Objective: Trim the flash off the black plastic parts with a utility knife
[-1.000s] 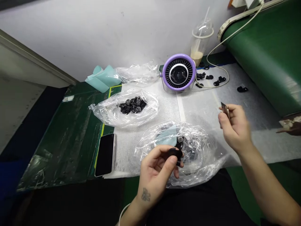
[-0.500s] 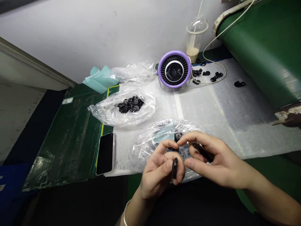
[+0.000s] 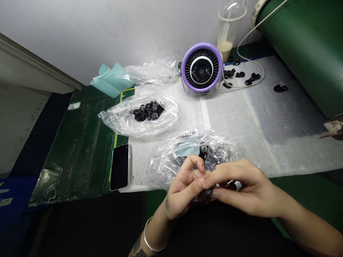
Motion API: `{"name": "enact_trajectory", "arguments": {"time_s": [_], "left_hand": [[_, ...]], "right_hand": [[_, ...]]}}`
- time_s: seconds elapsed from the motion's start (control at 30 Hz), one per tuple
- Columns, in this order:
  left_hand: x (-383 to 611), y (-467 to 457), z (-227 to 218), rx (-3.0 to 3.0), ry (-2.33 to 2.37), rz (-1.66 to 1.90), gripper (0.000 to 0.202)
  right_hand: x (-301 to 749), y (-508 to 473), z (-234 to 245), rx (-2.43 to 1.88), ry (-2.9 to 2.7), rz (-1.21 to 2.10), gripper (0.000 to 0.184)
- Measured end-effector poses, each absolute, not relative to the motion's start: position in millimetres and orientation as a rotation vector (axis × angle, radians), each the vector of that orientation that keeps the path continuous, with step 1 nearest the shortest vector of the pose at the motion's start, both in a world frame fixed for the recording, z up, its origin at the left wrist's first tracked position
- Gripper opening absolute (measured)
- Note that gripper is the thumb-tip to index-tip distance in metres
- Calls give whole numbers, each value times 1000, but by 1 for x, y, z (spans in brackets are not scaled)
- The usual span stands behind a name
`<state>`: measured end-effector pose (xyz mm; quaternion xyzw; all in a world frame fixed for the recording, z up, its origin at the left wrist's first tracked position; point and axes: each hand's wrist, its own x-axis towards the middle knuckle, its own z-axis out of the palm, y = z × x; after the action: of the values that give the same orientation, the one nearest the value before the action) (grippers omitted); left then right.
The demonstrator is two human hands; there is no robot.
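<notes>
My left hand (image 3: 184,189) is closed on a small black plastic part (image 3: 205,195), mostly covered by fingers. From the other side, the thumb and forefinger of my right hand (image 3: 241,185) meet at the same part. Tucked in my right palm is a slim dark tool with a shiny metal end (image 3: 235,185); its kind cannot be made out. Just beyond both hands lies an open clear plastic bag (image 3: 166,162) with black parts and a light-blue sheet (image 3: 189,146) in it.
Farther back, another clear bag (image 3: 115,119) holds several black parts (image 3: 147,111). A purple fan (image 3: 183,67), a drink cup (image 3: 225,46), a cable (image 3: 264,73) and loose black parts (image 3: 252,78) stand or lie behind. A phone (image 3: 120,167) lies left; a green roll (image 3: 302,46) is right.
My right thumb and forefinger have come down and left onto the black part in my left hand. The part is now largely hidden. The view has shifted slightly.
</notes>
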<state>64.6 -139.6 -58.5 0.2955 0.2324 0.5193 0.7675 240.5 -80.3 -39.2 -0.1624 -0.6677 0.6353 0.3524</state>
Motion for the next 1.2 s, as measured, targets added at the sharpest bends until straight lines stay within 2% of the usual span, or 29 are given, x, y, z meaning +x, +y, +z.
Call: {"name": "enact_trajectory", "arguments": {"time_s": [0.13, 0.27, 0.4, 0.5, 0.6, 0.73, 0.87, 1.0, 1.2], "left_hand": [[65, -141, -54, 611, 607, 1133, 19], [59, -142, -53, 791, 731, 1197, 11], [51, -142, -55, 1367, 938, 1355, 31], [49, -142, -58, 1664, 1064, 1452, 36], [51, -141, -58, 1700, 1099, 1530, 27], [52, -140, -58, 1658, 1062, 1567, 19], [53, -141, -57, 1633, 1054, 1568, 21], [54, -142, -55, 1642, 1060, 1566, 23], [55, -142, -55, 1683, 1088, 1580, 23]], "right_hand": [[240, -78, -39, -394, -1742, 1614, 32], [241, -76, -38, -430, -1795, 1461, 25], [238, -79, -39, -555, -1778, 1315, 19], [238, -84, -40, -635, -1752, 1325, 21], [243, -86, -40, -716, -1781, 1412, 28], [254, -80, -37, -724, -1768, 1459, 10], [259, -73, -24, -719, -2004, 1244, 14], [256, -75, -9, -684, -2284, 1005, 8], [245, -80, -6, -668, -2398, 686, 18]]}}
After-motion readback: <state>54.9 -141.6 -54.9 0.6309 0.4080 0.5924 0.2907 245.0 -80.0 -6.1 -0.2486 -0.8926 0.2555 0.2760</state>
